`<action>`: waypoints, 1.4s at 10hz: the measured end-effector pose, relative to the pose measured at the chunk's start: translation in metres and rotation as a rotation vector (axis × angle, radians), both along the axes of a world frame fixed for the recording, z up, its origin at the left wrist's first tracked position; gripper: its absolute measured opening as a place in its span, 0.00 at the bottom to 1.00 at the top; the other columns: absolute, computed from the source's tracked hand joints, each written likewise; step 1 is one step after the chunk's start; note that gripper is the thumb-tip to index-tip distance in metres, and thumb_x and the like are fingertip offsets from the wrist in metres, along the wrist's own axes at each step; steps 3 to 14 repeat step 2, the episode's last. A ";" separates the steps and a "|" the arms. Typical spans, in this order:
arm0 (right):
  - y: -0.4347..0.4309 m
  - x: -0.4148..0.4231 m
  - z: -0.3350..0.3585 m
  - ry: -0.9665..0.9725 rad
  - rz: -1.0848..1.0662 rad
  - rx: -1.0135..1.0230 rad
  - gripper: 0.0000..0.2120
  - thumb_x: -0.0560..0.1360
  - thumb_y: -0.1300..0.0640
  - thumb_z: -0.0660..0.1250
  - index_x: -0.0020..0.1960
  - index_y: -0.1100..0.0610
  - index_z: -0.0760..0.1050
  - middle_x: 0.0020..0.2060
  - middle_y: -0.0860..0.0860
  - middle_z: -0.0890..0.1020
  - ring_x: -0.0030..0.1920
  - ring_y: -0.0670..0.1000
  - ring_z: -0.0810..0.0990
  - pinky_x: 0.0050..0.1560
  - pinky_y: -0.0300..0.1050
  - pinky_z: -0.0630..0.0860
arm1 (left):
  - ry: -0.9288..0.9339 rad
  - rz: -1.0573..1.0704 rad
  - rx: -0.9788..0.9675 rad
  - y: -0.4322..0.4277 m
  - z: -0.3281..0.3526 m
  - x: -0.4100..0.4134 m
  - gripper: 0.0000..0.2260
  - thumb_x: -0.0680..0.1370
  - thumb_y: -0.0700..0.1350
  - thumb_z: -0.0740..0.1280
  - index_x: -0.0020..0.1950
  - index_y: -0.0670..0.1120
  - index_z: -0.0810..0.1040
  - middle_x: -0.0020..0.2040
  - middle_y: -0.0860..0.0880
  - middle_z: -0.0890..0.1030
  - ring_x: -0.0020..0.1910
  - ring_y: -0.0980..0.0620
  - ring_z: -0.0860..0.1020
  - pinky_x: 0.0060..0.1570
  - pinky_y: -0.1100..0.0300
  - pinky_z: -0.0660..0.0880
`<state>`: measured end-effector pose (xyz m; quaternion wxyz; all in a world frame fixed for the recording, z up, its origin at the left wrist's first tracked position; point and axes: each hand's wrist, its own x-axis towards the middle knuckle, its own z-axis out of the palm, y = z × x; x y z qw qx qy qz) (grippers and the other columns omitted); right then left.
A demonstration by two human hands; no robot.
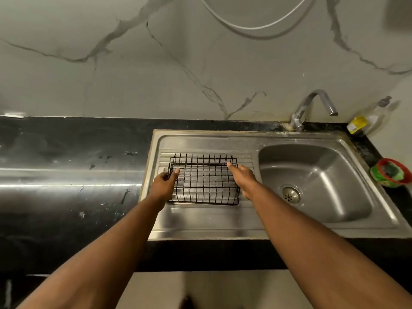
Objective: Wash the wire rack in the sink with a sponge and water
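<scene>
A black wire rack (204,182) lies flat on the ribbed drainboard (200,219) of a steel sink. My left hand (163,184) grips the rack's left rim, with the thumb over the wire and the fingers curled outside. My right hand (243,177) holds the right rim, its thumb lying straight along the top wire and its fingers down the outer side. The basin (323,175) to the right looks dry, with a round drain (291,194). A dark green scrubber sits in a small red-rimmed green tub (389,172) at the sink's right edge.
The bent steel tap (312,105) stands behind the basin with no water running. A clear dish-soap bottle (367,119) with a yellow label leans in the back right corner. Black stone counter (66,170) stretches to the left. A white hose (245,25) hangs on the marble wall.
</scene>
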<state>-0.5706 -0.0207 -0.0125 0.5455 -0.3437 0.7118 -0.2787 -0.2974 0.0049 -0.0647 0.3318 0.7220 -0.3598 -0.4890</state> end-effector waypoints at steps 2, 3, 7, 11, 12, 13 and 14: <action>0.010 -0.026 0.011 0.118 0.042 -0.106 0.36 0.81 0.42 0.67 0.83 0.53 0.58 0.79 0.56 0.65 0.77 0.60 0.67 0.73 0.55 0.68 | -0.234 -0.001 -0.023 0.015 0.055 -0.040 0.38 0.82 0.62 0.67 0.82 0.40 0.61 0.79 0.37 0.68 0.76 0.36 0.69 0.74 0.44 0.70; 0.010 -0.026 0.011 0.118 0.042 -0.106 0.36 0.81 0.42 0.67 0.83 0.53 0.58 0.79 0.56 0.65 0.77 0.60 0.67 0.73 0.55 0.68 | -0.234 -0.001 -0.023 0.015 0.055 -0.040 0.38 0.82 0.62 0.67 0.82 0.40 0.61 0.79 0.37 0.68 0.76 0.36 0.69 0.74 0.44 0.70; 0.010 -0.026 0.011 0.118 0.042 -0.106 0.36 0.81 0.42 0.67 0.83 0.53 0.58 0.79 0.56 0.65 0.77 0.60 0.67 0.73 0.55 0.68 | -0.234 -0.001 -0.023 0.015 0.055 -0.040 0.38 0.82 0.62 0.67 0.82 0.40 0.61 0.79 0.37 0.68 0.76 0.36 0.69 0.74 0.44 0.70; 0.010 -0.026 0.011 0.118 0.042 -0.106 0.36 0.81 0.42 0.67 0.83 0.53 0.58 0.79 0.56 0.65 0.77 0.60 0.67 0.73 0.55 0.68 | -0.234 -0.001 -0.023 0.015 0.055 -0.040 0.38 0.82 0.62 0.67 0.82 0.40 0.61 0.79 0.37 0.68 0.76 0.36 0.69 0.74 0.44 0.70; 0.010 -0.026 0.011 0.118 0.042 -0.106 0.36 0.81 0.42 0.67 0.83 0.53 0.58 0.79 0.56 0.65 0.77 0.60 0.67 0.73 0.55 0.68 | -0.234 -0.001 -0.023 0.015 0.055 -0.040 0.38 0.82 0.62 0.67 0.82 0.40 0.61 0.79 0.37 0.68 0.76 0.36 0.69 0.74 0.44 0.70; 0.010 -0.026 0.011 0.118 0.042 -0.106 0.36 0.81 0.42 0.67 0.83 0.53 0.58 0.79 0.56 0.65 0.77 0.60 0.67 0.73 0.55 0.68 | -0.234 -0.001 -0.023 0.015 0.055 -0.040 0.38 0.82 0.62 0.67 0.82 0.40 0.61 0.79 0.37 0.68 0.76 0.36 0.69 0.74 0.44 0.70; 0.010 -0.026 0.011 0.118 0.042 -0.106 0.36 0.81 0.42 0.67 0.83 0.53 0.58 0.79 0.56 0.65 0.77 0.60 0.67 0.73 0.55 0.68 | -0.234 -0.001 -0.023 0.015 0.055 -0.040 0.38 0.82 0.62 0.67 0.82 0.40 0.61 0.79 0.37 0.68 0.76 0.36 0.69 0.74 0.44 0.70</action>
